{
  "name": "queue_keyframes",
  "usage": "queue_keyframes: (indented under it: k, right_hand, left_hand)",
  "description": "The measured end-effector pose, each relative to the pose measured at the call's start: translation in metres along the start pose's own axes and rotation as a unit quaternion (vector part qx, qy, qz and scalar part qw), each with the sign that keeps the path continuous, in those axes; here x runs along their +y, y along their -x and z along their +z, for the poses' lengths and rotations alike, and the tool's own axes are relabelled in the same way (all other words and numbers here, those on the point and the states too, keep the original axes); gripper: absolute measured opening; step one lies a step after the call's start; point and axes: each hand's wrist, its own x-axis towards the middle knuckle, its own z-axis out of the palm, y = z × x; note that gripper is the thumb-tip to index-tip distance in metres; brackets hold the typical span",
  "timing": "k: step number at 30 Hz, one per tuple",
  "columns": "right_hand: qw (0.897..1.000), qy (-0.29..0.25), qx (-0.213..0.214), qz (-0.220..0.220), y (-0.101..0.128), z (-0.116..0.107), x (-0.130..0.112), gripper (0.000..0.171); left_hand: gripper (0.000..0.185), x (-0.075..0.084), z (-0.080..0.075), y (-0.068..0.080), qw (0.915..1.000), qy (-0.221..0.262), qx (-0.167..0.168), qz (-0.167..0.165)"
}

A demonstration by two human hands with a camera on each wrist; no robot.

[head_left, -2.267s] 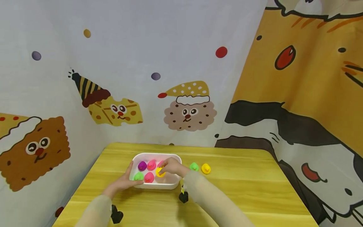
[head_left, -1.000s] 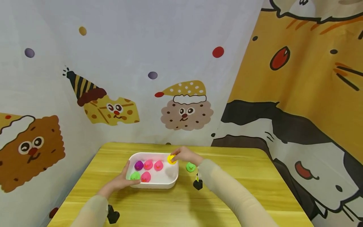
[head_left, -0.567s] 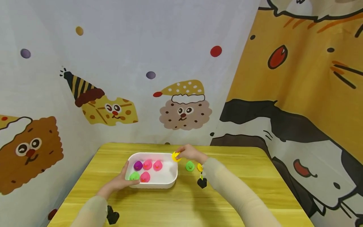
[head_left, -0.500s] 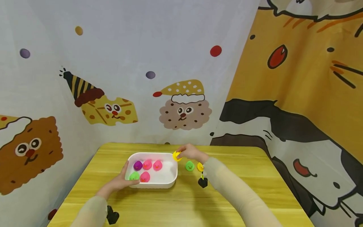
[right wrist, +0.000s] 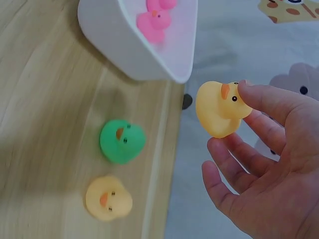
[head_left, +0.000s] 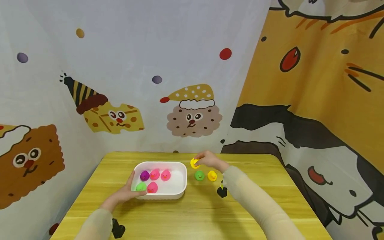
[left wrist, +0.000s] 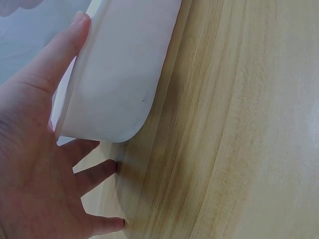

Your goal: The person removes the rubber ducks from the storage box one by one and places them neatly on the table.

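Tub (head_left: 180, 191), white w/ rounded corners, sits lower centre of head view on the wood table (head_left: 192, 216). Inside: purple duck (head_left: 144, 175), two pink ducks (head_left: 154, 174) (head_left: 165, 175) along the far side, green duck (head_left: 140, 186) and another pink duck (head_left: 152, 187) at the near side. Left hand (head_left: 126, 192) rests against tub's lower-left corner, fingers spread and straight, thumb up along the wall. Right hand (head_left: 209, 160), just right of tub's far corner, pinches a yellow duck (head_left: 194, 163) btw thumb and fingertips, held off the table. Below it on the table, just beside each other: a second green duck (head_left: 199, 175) and a second yellow duck (head_left: 212, 175), both outside the tub.
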Motion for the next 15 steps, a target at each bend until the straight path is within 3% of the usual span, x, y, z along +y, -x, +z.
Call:
queue_keyframes:
  k: [15]
  right_hand:
    - [0.999,-0.023,0.041,0.022,0.022,-0.027,0.022,0.028]
  left_hand:
    - [0.114,-0.004,0.002,-0.003,0.9999,-0.014,0.001,-0.008]
